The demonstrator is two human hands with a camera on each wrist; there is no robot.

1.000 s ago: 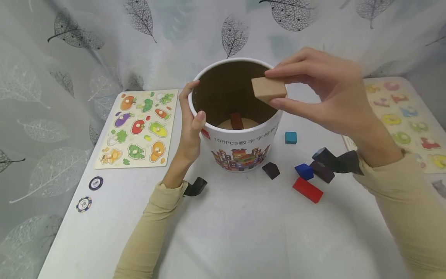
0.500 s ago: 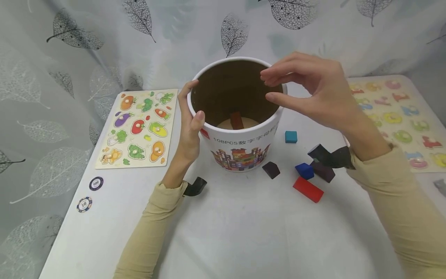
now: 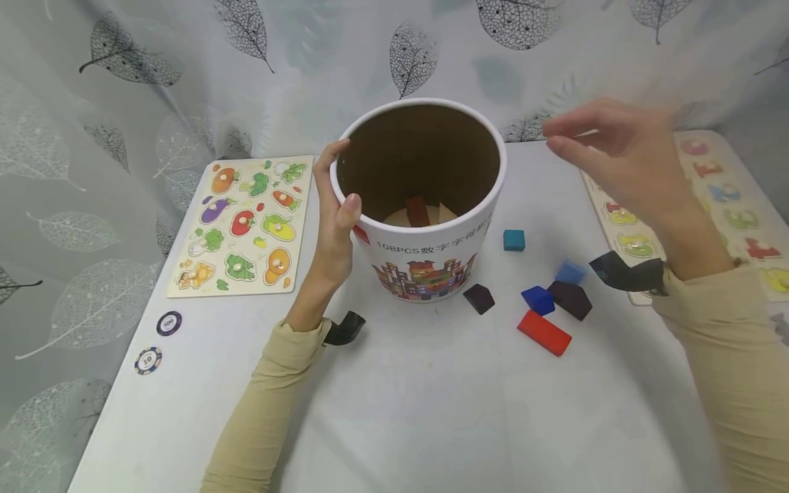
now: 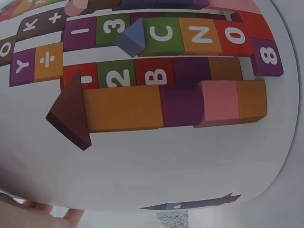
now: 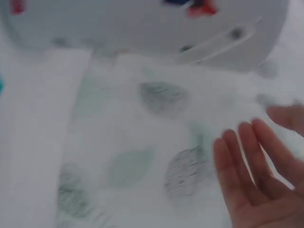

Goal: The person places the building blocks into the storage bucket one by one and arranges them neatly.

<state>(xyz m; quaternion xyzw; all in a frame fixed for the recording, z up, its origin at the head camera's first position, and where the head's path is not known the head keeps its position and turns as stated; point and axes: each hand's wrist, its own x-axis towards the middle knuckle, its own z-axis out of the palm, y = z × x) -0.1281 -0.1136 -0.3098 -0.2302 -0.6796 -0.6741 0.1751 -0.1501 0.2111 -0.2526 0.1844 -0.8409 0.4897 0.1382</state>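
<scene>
A white bucket [image 3: 425, 255] printed with colourful blocks stands upright on the table. Its near left rim is gripped by my left hand [image 3: 335, 233], thumb outside the front. Inside, a red-brown block [image 3: 417, 211] and a wooden block [image 3: 446, 214] lie on the bottom. My right hand [image 3: 629, 161], blurred, is in the air right of the bucket and holds nothing; its fingers [image 5: 237, 161] are extended in the right wrist view. Below it on the table lie a teal cube [image 3: 514, 240], a red block [image 3: 545, 333], a blue block [image 3: 539, 300] and several others.
A vegetable puzzle board [image 3: 243, 229] lies left of the bucket, with two poker chips [image 3: 169, 323] nearer the front. A number puzzle board [image 3: 635, 245] lies at the right, partly behind the right arm. A leaf-print curtain [image 3: 345, 55] hangs along the back.
The right hand let go of the wooden block over the bucket, and the block now lies inside. That hand then moved right, away from the rim. The left hand stayed put.
</scene>
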